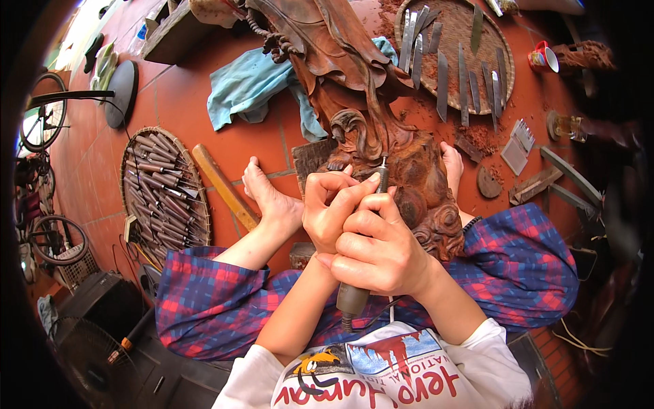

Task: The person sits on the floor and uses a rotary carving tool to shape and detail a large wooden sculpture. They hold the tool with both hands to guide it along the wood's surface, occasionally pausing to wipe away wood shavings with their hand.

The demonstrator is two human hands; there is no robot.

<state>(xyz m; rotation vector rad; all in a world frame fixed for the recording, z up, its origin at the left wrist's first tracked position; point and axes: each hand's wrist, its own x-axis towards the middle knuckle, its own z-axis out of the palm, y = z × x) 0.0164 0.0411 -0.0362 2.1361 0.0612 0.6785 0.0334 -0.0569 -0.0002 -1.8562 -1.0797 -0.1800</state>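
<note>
A reddish-brown wood carving (412,170) with draped folds and curled shapes lies between my legs, its longer part reaching away from me. My right hand (381,249) is wrapped round a dark rotary carving tool (353,298), with its cord leaving the rear end near my shirt. The slim metal tip touches or nearly touches the carving by a scrolled curl. My left hand (332,208) is closed beside the right one, its fingers against the front of the tool near the carving's surface. Part of the tool's body is hidden under my fingers.
A round woven tray (126,170) of wooden-handled chisels stands at the left, beside a wooden mallet-like stick (225,185). Flat blades lie in another woven tray (436,13) at far right. A blue cloth (248,85), red cup (543,58) and sharpening stone (516,155) rest on the tiled floor.
</note>
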